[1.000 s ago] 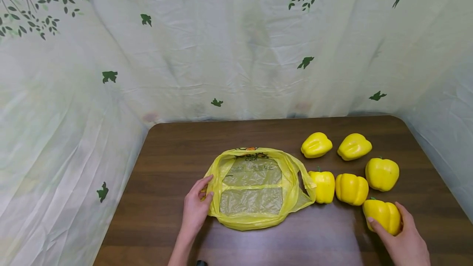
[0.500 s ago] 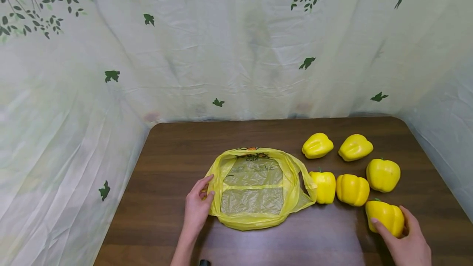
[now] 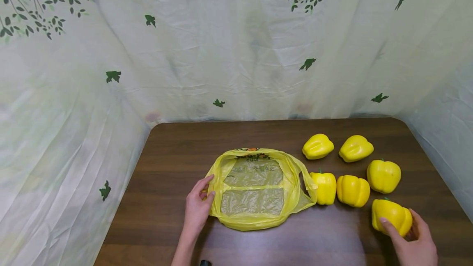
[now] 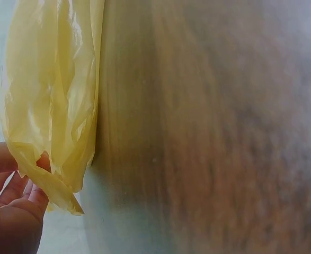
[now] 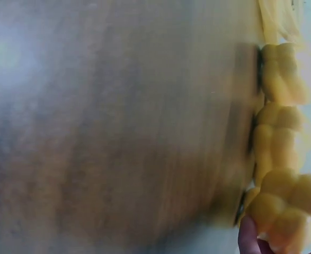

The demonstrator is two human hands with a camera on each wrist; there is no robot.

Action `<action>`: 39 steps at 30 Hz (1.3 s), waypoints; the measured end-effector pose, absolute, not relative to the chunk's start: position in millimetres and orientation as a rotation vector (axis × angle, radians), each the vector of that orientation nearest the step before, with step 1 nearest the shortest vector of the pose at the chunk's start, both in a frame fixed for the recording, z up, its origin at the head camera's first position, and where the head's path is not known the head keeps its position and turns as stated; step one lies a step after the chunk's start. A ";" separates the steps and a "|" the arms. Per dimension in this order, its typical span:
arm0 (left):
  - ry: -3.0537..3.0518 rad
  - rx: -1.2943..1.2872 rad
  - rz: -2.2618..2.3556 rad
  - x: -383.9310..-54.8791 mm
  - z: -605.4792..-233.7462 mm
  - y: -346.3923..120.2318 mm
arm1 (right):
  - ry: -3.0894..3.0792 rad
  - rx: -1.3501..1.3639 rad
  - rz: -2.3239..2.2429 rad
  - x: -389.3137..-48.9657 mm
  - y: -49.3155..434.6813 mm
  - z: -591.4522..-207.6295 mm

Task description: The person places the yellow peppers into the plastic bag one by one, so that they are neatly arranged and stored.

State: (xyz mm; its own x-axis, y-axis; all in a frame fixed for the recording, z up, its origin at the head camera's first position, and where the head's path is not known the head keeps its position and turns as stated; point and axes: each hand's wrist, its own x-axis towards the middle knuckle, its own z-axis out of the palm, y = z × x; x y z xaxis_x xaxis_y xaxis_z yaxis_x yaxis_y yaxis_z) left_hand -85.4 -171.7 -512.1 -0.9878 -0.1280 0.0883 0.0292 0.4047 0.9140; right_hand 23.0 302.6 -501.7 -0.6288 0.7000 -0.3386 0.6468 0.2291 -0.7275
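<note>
A yellow plastic bag [image 3: 253, 221] lies on the table with its mouth spread wide, dark print showing at its far side. At its left edge my left hand [image 3: 197, 206] holds the bag; the left wrist view has the bag's handle [image 4: 52, 185] draped across the fingers. My right hand [image 3: 415, 237] grips the nearest yellow bell pepper [image 3: 393, 216], thumb on the near side and fingers round the right side. In the right wrist view this bell pepper [image 5: 282, 209] shows its lobed bottom, close over the table.
Several more yellow bell peppers stand or lie on the right: one [image 3: 325, 189] against the bag's right handle, one [image 3: 353, 191] beside it, others farther back [image 3: 356, 148]. A small black object [image 3: 205, 262] sits at the near edge. A leaf-patterned curtain [image 3: 236, 52] hangs behind the brown table [image 3: 177, 143].
My right hand has shifted to the right with the bell pepper, widening the space between it and its neighbours. The left hand and the bag have stayed in place.
</note>
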 end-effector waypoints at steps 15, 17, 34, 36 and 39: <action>-2.504 0.090 -1.633 -85.6 -512.3 -170.7 | -2.139 -1.306 1.470 19.1 291.5 -491.7; -2.504 0.092 -1.632 -85.8 -512.3 -170.5 | -2.121 -1.286 1.490 18.7 290.5 -490.7; -2.504 0.090 -1.613 -86.7 -511.8 -170.2 | -1.806 -1.181 1.818 10.5 277.0 -481.5; -2.499 0.088 -1.624 -86.8 -512.1 -170.2 | -1.797 -1.155 1.824 9.3 273.4 -480.6; -2.499 0.087 -1.627 -86.7 -512.3 -170.3 | -1.759 -1.068 1.844 8.0 266.9 -480.5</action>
